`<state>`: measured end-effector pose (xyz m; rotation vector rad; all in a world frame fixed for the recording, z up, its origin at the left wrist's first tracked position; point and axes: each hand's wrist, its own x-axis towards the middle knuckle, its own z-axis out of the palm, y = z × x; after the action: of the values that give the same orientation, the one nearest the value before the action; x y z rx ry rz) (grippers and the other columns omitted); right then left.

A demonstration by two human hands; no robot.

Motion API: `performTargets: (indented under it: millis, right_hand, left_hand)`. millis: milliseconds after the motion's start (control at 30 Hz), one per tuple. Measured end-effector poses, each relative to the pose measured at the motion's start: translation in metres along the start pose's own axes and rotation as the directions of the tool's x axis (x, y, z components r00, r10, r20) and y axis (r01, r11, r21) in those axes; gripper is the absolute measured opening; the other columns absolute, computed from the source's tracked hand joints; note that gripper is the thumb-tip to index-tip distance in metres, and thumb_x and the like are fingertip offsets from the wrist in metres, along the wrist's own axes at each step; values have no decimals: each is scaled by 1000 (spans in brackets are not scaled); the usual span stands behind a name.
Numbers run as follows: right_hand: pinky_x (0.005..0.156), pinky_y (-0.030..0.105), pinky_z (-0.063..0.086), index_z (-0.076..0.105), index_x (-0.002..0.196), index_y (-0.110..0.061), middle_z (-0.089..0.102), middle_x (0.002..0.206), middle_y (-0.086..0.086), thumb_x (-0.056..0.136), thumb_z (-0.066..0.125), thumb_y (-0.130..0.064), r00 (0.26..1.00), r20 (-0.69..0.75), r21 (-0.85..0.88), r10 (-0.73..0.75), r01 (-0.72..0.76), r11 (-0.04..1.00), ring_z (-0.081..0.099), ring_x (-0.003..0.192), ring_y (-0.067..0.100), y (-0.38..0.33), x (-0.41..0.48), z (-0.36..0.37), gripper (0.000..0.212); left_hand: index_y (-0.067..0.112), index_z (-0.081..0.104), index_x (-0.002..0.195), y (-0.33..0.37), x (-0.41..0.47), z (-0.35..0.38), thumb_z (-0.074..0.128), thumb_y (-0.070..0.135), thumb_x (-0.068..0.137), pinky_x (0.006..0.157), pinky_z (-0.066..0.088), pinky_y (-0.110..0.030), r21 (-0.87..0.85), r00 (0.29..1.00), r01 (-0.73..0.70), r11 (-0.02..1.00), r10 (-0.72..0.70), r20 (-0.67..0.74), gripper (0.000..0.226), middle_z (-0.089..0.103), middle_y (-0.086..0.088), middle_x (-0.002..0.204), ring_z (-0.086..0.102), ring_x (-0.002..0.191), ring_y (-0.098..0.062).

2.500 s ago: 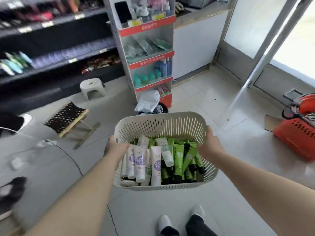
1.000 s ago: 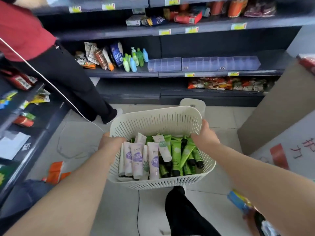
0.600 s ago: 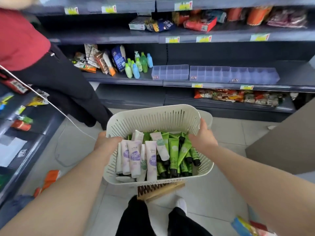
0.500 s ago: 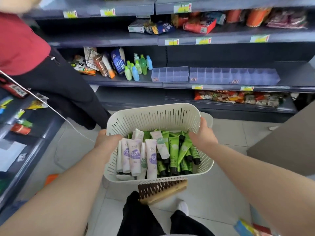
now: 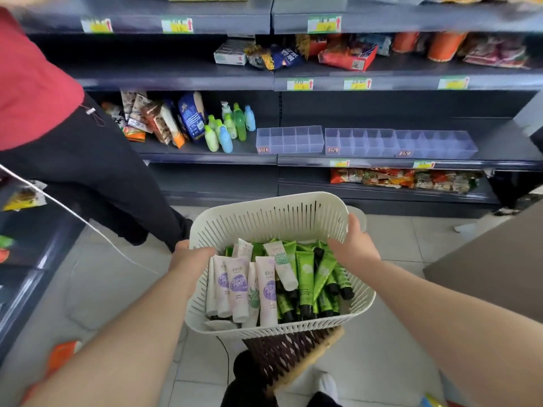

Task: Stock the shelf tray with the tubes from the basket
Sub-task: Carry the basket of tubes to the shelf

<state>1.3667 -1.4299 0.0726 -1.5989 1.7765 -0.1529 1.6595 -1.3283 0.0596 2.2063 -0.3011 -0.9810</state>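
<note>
The cream slotted plastic basket (image 5: 273, 221) sits at the lower centre of the frame, held off the tiled floor by both hands. The left hand (image 5: 191, 259) grips the left rim with its fingers curled round the edge; the right hand (image 5: 354, 251) grips the right rim the same way, thumb raised along the wall.

Contents: white tubes with purple labels (image 5: 239, 286) lie in the left half and green tubes with black caps (image 5: 305, 277) in the right half, mostly cap-end toward the wearer.

The clear divided plastic tray (image 5: 289, 140) stands on the dark middle shelf, upper centre of the frame, well apart from the basket. A longer clear tray (image 5: 399, 143) stands just beside it to the right, and small green and blue bottles (image 5: 229, 127) stand to its left.

A woven-top wooden stool (image 5: 293, 353) shows below the basket (partly hidden by it). A person in a red top and black trousers (image 5: 88, 160) occupies the upper left.
</note>
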Motion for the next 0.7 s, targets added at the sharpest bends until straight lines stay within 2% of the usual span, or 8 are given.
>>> performTargets:
  millis: [167,333,500,600,700]
  right_hand:
    - [58,33,46,18,139,-37,52,98,6,89,51,-30,999,-24,14,48,-47,999,61,72,26,-54,20,32,60]
    - [46,26,40,15,141,-33,59,101,7,92,51,-30,997,-50,66,58,-55,996,61,64,21,-88,33,58,61]
    - [47,28,44,19,138,-33,58,99,8,91,51,-32,998,-52,95,26,-21,995,62,65,23,-115,57,67,56]
    - [46,29,45,22,132,-34,53,86,2,91,50,-32,999,-34,104,-24,27,994,59,59,21,-124,76,66,50]
    - [45,29,42,20,133,-35,56,88,6,91,50,-31,999,20,87,-43,41,995,58,59,21,-126,98,58,52]
  left_hand:
    - [23,44,115,11,60,-27,67,23,80,59,40,-32,9,999,21,1000,-21,39,43,57,-4,90,51,72,-21]
    - [27,42,107,43,105,-47,68,24,79,62,44,-32,76,999,-37,996,36,18,39,59,-3,87,56,73,-21]
    - [27,43,108,64,137,-56,70,22,79,76,55,-42,26,998,-52,998,51,24,40,61,-2,90,62,82,-24]
    - [26,44,109,70,147,-55,70,22,79,78,54,-42,-24,999,-39,999,40,8,40,62,-2,92,62,83,-24]
    - [28,44,110,77,146,-49,70,23,78,77,54,-42,-42,1000,-11,999,11,-16,42,63,-4,94,63,85,-25]
